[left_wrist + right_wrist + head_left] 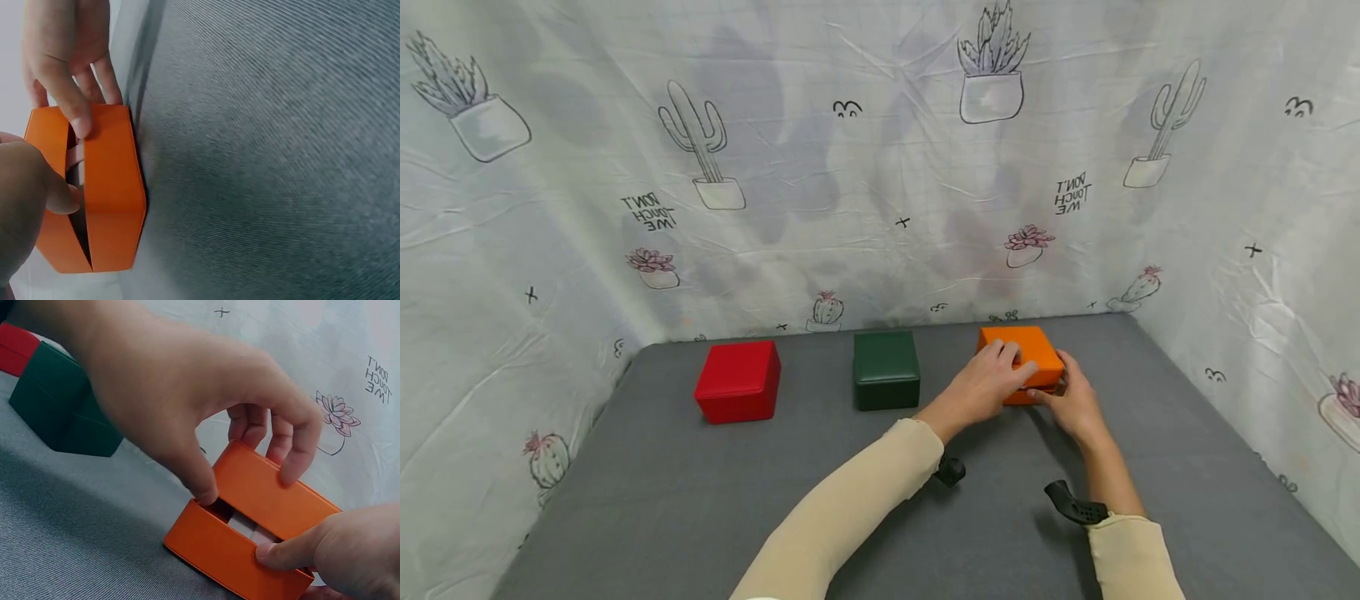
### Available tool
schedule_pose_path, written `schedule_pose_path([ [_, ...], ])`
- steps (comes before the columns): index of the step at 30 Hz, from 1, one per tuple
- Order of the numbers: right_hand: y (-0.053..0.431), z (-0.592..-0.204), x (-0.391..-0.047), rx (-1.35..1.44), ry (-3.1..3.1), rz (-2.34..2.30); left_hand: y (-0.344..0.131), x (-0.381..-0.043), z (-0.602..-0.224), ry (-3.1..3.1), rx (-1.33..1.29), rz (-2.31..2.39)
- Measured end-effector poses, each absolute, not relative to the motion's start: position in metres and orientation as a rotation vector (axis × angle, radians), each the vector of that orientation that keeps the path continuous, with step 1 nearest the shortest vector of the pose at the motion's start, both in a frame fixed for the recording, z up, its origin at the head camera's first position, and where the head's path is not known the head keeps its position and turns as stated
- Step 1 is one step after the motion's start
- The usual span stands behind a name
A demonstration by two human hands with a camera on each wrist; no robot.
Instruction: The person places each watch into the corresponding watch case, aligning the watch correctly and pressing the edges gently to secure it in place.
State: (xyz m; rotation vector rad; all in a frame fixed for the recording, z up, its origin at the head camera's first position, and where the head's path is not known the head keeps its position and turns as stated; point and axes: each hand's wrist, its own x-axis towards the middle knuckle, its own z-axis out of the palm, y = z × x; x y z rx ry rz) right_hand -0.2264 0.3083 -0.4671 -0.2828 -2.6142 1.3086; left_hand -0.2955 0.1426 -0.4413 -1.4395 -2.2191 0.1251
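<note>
An orange box (1026, 342) with a hinged lid sits at the back right of the grey table, its lid raised a little at the front. My left hand (985, 387) pinches the lid, thumb in the gap and fingers over the top. At the box's right side, my right hand (1078, 408) grips the base, with its thumb on the front wall. Through the gap in the right wrist view, a pale strip (244, 523) shows inside the box; the rest of the inside is hidden.
A dark green box (886, 371) stands closed, left of the orange one. Farther left is a closed red box (741, 383). A white curtain (880, 167) printed with cacti rises behind the grey table (700, 508) and along both sides.
</note>
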Motion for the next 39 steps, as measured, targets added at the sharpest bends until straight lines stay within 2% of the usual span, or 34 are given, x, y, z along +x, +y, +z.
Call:
schedule_pose_path([
  [39, 0.3117, -0.4661, -0.2250, -0.211, -2.584, 1.326, 0.1426, -0.2874, -0.4394, -2.307, -1.445, 0.104],
])
